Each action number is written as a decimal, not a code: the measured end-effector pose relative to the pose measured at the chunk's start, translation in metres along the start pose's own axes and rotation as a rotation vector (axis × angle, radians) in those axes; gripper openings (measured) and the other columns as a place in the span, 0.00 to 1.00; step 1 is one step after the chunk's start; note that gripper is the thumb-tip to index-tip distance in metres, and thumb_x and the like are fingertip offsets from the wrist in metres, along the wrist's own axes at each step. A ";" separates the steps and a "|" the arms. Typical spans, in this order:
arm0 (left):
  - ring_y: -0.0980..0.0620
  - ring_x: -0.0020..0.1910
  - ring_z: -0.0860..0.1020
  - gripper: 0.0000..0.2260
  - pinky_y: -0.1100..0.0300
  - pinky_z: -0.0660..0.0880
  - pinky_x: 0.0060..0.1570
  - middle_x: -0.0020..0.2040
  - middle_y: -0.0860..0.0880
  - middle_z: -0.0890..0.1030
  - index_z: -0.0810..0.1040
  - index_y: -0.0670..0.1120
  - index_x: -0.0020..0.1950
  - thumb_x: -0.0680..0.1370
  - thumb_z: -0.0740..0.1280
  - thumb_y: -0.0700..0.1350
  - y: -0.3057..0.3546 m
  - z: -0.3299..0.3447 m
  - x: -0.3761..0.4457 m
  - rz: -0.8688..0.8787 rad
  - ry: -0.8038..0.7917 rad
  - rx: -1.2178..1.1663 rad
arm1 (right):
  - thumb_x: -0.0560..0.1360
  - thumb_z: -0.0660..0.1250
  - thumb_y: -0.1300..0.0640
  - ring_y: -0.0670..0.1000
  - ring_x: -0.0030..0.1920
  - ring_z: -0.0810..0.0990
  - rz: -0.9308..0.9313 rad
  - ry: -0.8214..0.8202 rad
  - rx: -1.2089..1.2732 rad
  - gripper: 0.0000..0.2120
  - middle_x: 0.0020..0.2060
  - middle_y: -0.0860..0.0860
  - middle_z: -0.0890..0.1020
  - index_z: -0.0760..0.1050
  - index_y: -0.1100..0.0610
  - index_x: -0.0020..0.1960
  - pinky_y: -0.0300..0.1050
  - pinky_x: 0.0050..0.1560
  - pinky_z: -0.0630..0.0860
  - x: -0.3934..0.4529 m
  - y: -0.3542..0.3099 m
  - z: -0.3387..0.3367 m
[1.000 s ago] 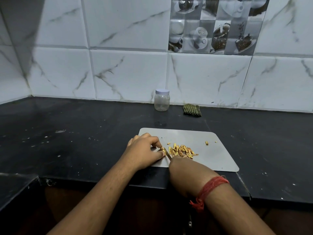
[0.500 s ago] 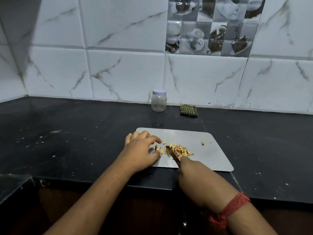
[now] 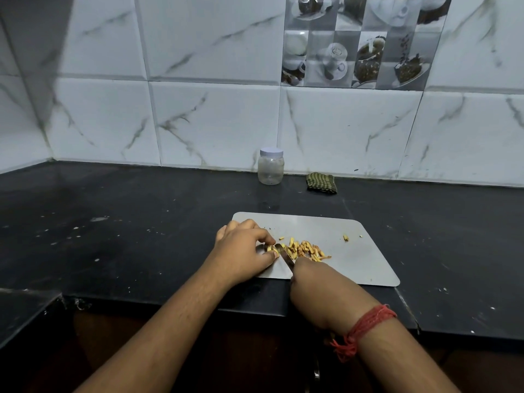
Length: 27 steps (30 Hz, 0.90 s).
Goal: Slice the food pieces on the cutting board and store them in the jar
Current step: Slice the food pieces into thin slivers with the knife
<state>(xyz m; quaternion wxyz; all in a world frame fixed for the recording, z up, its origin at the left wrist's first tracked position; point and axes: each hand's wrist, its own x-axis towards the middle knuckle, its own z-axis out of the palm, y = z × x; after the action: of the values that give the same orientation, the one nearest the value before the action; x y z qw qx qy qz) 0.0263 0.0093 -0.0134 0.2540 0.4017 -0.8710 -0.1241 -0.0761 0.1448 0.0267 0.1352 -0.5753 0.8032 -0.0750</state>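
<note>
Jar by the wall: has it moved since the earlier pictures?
No. The jar stands in the same spot, with the same gap to the green cloth on its right.

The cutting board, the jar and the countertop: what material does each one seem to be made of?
The flat grey cutting board with rounded corners looks like thin brushed metal or matte plastic; its dull sheen leaves this open. The small clear jar with a white lid seems to be transparent plastic. The black countertop looks like polished stone, faintly reflecting the jar.
</note>
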 end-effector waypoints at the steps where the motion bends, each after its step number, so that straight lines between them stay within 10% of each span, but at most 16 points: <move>1: 0.54 0.62 0.66 0.11 0.50 0.59 0.71 0.57 0.60 0.74 0.81 0.60 0.58 0.76 0.69 0.57 0.000 0.000 0.000 0.003 -0.001 0.008 | 0.80 0.55 0.62 0.52 0.41 0.73 0.001 -0.001 0.001 0.11 0.42 0.53 0.73 0.67 0.61 0.61 0.39 0.29 0.63 -0.001 0.000 0.000; 12: 0.54 0.62 0.68 0.10 0.51 0.60 0.70 0.56 0.60 0.75 0.80 0.59 0.58 0.77 0.67 0.55 0.001 -0.001 -0.001 0.008 0.026 0.030 | 0.79 0.55 0.63 0.48 0.36 0.71 0.021 -0.018 -0.007 0.08 0.40 0.51 0.71 0.67 0.60 0.57 0.39 0.29 0.63 -0.005 -0.002 -0.004; 18: 0.53 0.62 0.68 0.09 0.47 0.56 0.74 0.55 0.58 0.74 0.78 0.59 0.57 0.78 0.65 0.53 0.003 -0.001 -0.003 0.051 0.015 0.086 | 0.80 0.56 0.62 0.53 0.44 0.72 0.031 -0.038 -0.001 0.10 0.55 0.57 0.76 0.67 0.61 0.61 0.41 0.35 0.66 -0.009 -0.003 -0.007; 27: 0.54 0.61 0.67 0.07 0.46 0.55 0.74 0.54 0.59 0.73 0.80 0.59 0.53 0.78 0.66 0.56 0.004 -0.001 -0.004 0.088 0.009 0.057 | 0.79 0.54 0.62 0.46 0.35 0.69 0.028 0.019 0.032 0.07 0.38 0.50 0.70 0.65 0.58 0.57 0.39 0.29 0.62 -0.011 0.006 -0.005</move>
<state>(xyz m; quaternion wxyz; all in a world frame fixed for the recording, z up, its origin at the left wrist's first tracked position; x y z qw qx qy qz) 0.0263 0.0151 -0.0126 0.2515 0.3705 -0.8900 -0.0863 -0.0798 0.1569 0.0307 0.1375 -0.5612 0.8110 -0.0914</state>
